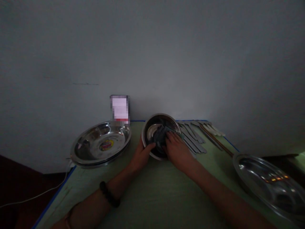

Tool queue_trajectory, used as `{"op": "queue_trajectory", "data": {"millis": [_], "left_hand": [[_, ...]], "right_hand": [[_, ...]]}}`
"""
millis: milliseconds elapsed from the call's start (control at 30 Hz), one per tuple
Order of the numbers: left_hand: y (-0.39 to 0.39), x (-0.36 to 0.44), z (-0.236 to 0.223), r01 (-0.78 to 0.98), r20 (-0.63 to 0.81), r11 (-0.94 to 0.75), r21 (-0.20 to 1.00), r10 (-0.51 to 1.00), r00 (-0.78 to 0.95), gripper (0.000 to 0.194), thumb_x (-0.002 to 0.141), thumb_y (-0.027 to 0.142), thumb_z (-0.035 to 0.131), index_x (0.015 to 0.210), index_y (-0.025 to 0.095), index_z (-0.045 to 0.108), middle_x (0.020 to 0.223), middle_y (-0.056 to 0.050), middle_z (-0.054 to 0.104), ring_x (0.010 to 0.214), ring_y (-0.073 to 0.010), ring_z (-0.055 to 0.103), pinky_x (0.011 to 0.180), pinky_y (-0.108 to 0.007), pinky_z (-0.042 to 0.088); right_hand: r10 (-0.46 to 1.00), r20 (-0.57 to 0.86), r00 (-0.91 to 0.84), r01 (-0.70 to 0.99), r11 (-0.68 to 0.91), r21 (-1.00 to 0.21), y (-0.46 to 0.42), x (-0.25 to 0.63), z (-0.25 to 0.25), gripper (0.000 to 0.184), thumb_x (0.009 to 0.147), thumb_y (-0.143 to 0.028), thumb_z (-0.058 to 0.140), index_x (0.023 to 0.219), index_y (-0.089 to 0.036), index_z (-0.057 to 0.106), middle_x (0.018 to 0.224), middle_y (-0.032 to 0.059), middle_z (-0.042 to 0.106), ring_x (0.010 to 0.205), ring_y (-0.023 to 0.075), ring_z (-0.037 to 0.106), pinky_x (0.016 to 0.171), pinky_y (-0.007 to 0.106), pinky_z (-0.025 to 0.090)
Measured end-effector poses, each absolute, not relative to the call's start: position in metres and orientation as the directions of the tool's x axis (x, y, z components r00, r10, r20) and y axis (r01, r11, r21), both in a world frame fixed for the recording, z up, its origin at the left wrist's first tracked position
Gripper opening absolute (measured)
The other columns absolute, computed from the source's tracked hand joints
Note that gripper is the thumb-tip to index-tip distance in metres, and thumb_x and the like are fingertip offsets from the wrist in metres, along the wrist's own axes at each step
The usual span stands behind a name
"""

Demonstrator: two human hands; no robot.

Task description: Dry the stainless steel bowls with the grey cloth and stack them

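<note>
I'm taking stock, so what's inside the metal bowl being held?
A dark cloth is inside the bowl, with the right hand on it. Part of the shiny bottom shows; whatever lies beneath cloth and hand is hidden.

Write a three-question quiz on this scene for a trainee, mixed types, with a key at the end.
1. Which hand is on the dark cloth inside the metal bowl?
2. Where do the stacked metal basins with the colourful sticker stand?
A) To the left of the bowl
B) To the right of the bowl
C) Underneath the bowl
3. True or false: the person's left wrist is bare.

Key:
1. The right hand; the left hand holds the bowl at its rim.
2. A
3. False: a dark bracelet circles it.
</note>
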State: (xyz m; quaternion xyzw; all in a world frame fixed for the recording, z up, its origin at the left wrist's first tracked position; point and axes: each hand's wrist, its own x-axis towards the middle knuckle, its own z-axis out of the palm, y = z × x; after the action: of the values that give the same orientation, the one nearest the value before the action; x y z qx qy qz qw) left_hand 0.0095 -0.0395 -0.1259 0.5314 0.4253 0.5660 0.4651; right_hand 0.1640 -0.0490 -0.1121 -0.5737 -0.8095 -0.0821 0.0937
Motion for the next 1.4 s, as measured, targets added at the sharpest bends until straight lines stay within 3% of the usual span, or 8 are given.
{"op": "queue_trajectory", "data": {"millis": [267, 433, 633, 800, 1000, 1100, 1233, 1400], "left_hand": [[-0.027, 0.005, -0.144, -0.085, 0.068, -0.069, 0.994, 0.998, -0.013, 0.058, 0.084, 0.060, 0.048, 0.125, 0.020, 0.059, 0.140, -0.012, 0.053, 0.134, -0.0268, 0.043, 0.115, -0.046, 0.022], [-0.028, 0.005, -0.143, -0.048, 0.025, -0.030, 0.998, 0.995, -0.101, 0.059, 0.080, 0.064, 0.051, 0.120, 0.022, 0.062, 0.139, -0.010, 0.054, 0.136, -0.0274, 0.040, 0.116, -0.045, 0.019], [-0.030, 0.006, -0.138, 0.003, -0.014, 0.015, 1.000, 0.988, -0.157, 0.054, 0.084, 0.059, 0.049, 0.116, 0.019, 0.065, 0.134, -0.012, 0.059, 0.132, -0.0287, 0.045, 0.115, -0.045, 0.025], [-0.034, 0.011, -0.133, 0.022, 0.042, -0.038, 0.999, 0.981, -0.189, 0.047, 0.084, 0.048, 0.055, 0.121, 0.020, 0.060, 0.133, -0.011, 0.060, 0.130, -0.0286, 0.047, 0.113, -0.045, 0.028], [-0.038, 0.018, -0.131, -0.012, 0.139, -0.143, 0.990, 0.975, -0.175, 0.044, 0.087, 0.042, 0.051, 0.124, 0.019, 0.055, 0.134, -0.009, 0.058, 0.127, -0.0261, 0.050, 0.111, -0.040, 0.033], [-0.040, 0.019, -0.127, -0.023, 0.144, -0.149, 0.989, 0.978, -0.150, 0.042, 0.087, 0.042, 0.051, 0.122, 0.020, 0.057, 0.130, -0.008, 0.062, 0.123, -0.0258, 0.054, 0.108, -0.038, 0.038], [-0.041, 0.016, -0.122, -0.023, 0.028, -0.032, 0.999, 0.989, -0.142, 0.039, 0.086, 0.045, 0.051, 0.115, 0.020, 0.062, 0.119, -0.007, 0.069, 0.115, -0.0254, 0.061, 0.104, -0.037, 0.042], [-0.035, 0.012, -0.124, -0.091, -0.016, -0.004, 0.996, 0.975, -0.220, 0.041, 0.086, 0.044, 0.049, 0.115, 0.019, 0.063, 0.114, -0.006, 0.071, 0.112, -0.0238, 0.062, 0.105, -0.035, 0.040]], "right_hand": [[0.840, 0.277, -0.467, 0.805, 0.533, -0.261, -0.034, 0.138, -0.121, 0.062, 0.090, -0.017, 0.044, 0.147, -0.005, 0.024, 0.156, 0.0200, 0.015, 0.145, 0.0303, 0.011, 0.115, 0.052, 0.023], [0.771, 0.336, -0.541, 0.682, 0.636, -0.362, -0.024, 0.139, -0.130, 0.061, 0.091, -0.020, 0.042, 0.148, -0.009, 0.023, 0.156, 0.0176, 0.020, 0.146, 0.0249, 0.009, 0.115, 0.053, 0.023], [0.666, 0.267, -0.697, 0.625, 0.746, -0.228, -0.026, 0.153, -0.120, 0.051, 0.094, -0.022, 0.038, 0.144, -0.009, 0.034, 0.154, 0.0130, 0.028, 0.145, 0.0237, 0.017, 0.114, 0.045, 0.029], [0.789, 0.318, -0.525, 0.801, 0.584, -0.127, -0.020, 0.156, -0.119, 0.058, 0.094, -0.031, 0.041, 0.147, -0.012, 0.027, 0.155, 0.0087, 0.025, 0.144, 0.0247, 0.019, 0.116, 0.045, 0.024], [0.951, 0.158, -0.267, 0.963, 0.268, 0.016, -0.034, 0.141, -0.104, 0.059, 0.092, -0.022, 0.044, 0.140, 0.011, 0.031, 0.147, 0.0309, 0.029, 0.135, 0.0358, 0.037, 0.102, 0.044, 0.043], [0.959, 0.027, -0.282, 0.958, 0.279, 0.067, -0.053, 0.139, -0.091, 0.047, 0.092, -0.017, 0.040, 0.131, 0.010, 0.045, 0.136, 0.0351, 0.044, 0.120, 0.0375, 0.054, 0.088, 0.043, 0.052], [0.907, -0.021, -0.420, 0.905, 0.417, -0.087, -0.072, 0.144, -0.084, 0.034, 0.092, -0.014, 0.040, 0.113, -0.005, 0.064, 0.110, 0.0220, 0.067, 0.093, 0.0301, 0.069, 0.077, 0.040, 0.056], [0.787, 0.255, -0.561, 0.657, 0.611, -0.442, -0.070, 0.139, -0.104, 0.040, 0.095, -0.017, 0.036, 0.132, -0.010, 0.050, 0.137, 0.0141, 0.053, 0.130, 0.0199, 0.046, 0.110, 0.037, 0.038]]}}
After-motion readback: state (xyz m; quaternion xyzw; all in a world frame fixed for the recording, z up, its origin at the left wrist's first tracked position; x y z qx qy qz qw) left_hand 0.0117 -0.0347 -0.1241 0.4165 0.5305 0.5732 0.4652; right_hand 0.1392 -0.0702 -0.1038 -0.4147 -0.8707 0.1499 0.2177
